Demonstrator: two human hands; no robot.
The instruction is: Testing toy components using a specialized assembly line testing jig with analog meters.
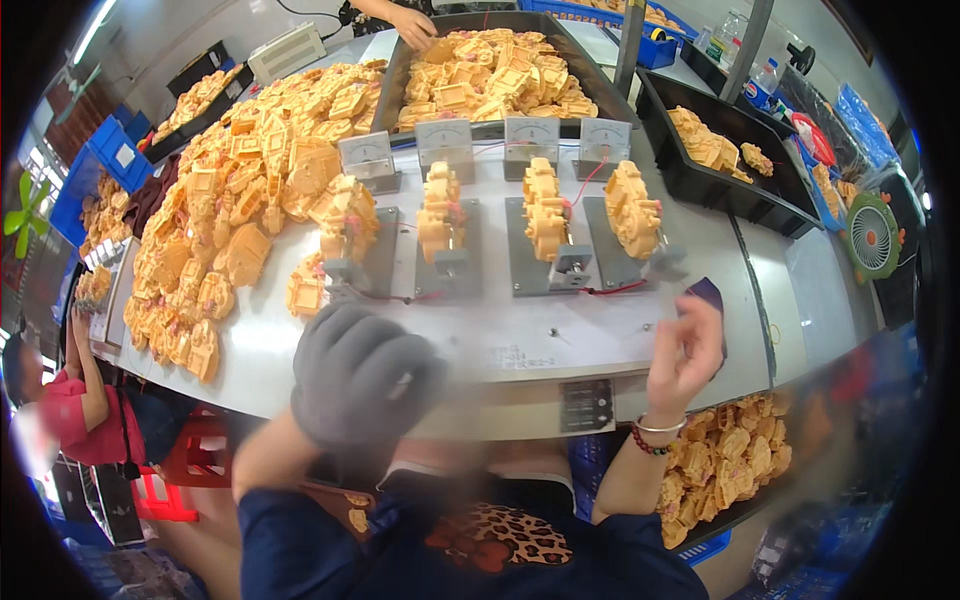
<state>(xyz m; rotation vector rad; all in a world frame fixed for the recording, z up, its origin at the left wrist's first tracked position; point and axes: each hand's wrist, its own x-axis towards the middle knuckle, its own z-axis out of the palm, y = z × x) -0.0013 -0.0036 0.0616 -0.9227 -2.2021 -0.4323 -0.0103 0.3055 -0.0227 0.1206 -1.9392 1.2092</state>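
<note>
My left hand [362,375], in a grey glove, hovers at the front edge of the workbench, blurred by motion. Its fingers are curled; whatever they hold, if anything, is hidden. My right hand [685,345], bare with bracelets at the wrist, is raised with fingers loosely bent and apart, nothing visible in it. Behind it shows a dark purple piece [708,294] I cannot identify. In front of me, a row of fixtures bears yellow-orange plastic housings: far left [348,218], middle left [440,212], middle right [544,210] and far right [632,210]. Analogue meters [445,148] stand behind them.
A large heap of similar housings [235,190] covers the bench's left side. A black tray [610,105] full of them sits behind the meters; another black tray [735,190] stands at right. Another person's hand [413,27] reaches in at the far side. A green fan [873,237] is at far right.
</note>
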